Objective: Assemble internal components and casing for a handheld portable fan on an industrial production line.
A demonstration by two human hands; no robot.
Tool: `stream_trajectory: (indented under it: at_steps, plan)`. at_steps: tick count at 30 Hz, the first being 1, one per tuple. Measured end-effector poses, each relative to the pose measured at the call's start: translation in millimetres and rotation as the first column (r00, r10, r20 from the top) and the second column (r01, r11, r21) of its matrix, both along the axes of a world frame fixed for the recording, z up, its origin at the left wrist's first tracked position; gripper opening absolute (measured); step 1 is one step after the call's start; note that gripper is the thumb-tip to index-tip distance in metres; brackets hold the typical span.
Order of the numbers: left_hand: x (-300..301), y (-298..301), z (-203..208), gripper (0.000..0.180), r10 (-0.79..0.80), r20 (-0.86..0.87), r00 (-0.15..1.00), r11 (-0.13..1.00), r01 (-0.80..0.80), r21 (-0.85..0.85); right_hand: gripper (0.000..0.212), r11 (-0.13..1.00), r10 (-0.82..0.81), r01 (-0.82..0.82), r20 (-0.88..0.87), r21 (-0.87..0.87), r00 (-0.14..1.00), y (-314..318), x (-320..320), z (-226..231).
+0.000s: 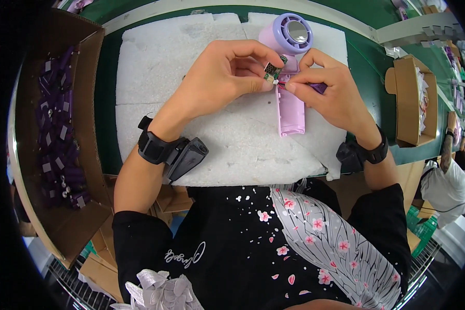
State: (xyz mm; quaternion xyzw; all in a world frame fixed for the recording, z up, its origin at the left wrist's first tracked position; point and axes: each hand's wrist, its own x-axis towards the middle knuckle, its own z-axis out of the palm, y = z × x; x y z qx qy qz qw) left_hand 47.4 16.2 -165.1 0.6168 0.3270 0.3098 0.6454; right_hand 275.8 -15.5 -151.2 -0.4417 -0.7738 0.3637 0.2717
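My left hand [217, 77] pinches a small green circuit board [268, 77] with a dark block on it, between thumb and fingers. A small white plug [276, 81] sits at the board's lower edge. My right hand [333, 93] is closed, its thumb and forefinger pinching thin red wires [282, 86] close to that plug. Under its fingers shows part of a purple cylindrical battery [319, 88]. Below both hands lies the opened pink handle shell [292, 114] of a handheld fan, its hollow side up. The round lilac fan head [293, 34] lies beyond my fingers.
White foam sheets [160, 77] cover the green bench [108, 103]. A deep cardboard box [85, 139] of purple batteries [57, 129] stands at left. A smaller open carton [416, 101] with white pieces is at right. Another person [447, 181] is at far right.
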Motion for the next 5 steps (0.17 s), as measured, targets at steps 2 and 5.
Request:
stream_trajectory:
  at_steps: [2,5]
  plan:
    - [0.0,-0.2,0.0,0.027,0.005,0.016,1.000,1.000,-0.005,0.005,0.007,0.999,-0.011,0.011,-0.012,-0.034,1.000,0.6,-0.1,-0.4]
    - [-1.3,-4.5,0.6,0.030,0.015,-0.032,0.999,0.999,-0.014,0.037,0.007,0.992,-0.032,0.027,-0.039,-0.125,0.999,0.3,-0.5,-1.4]
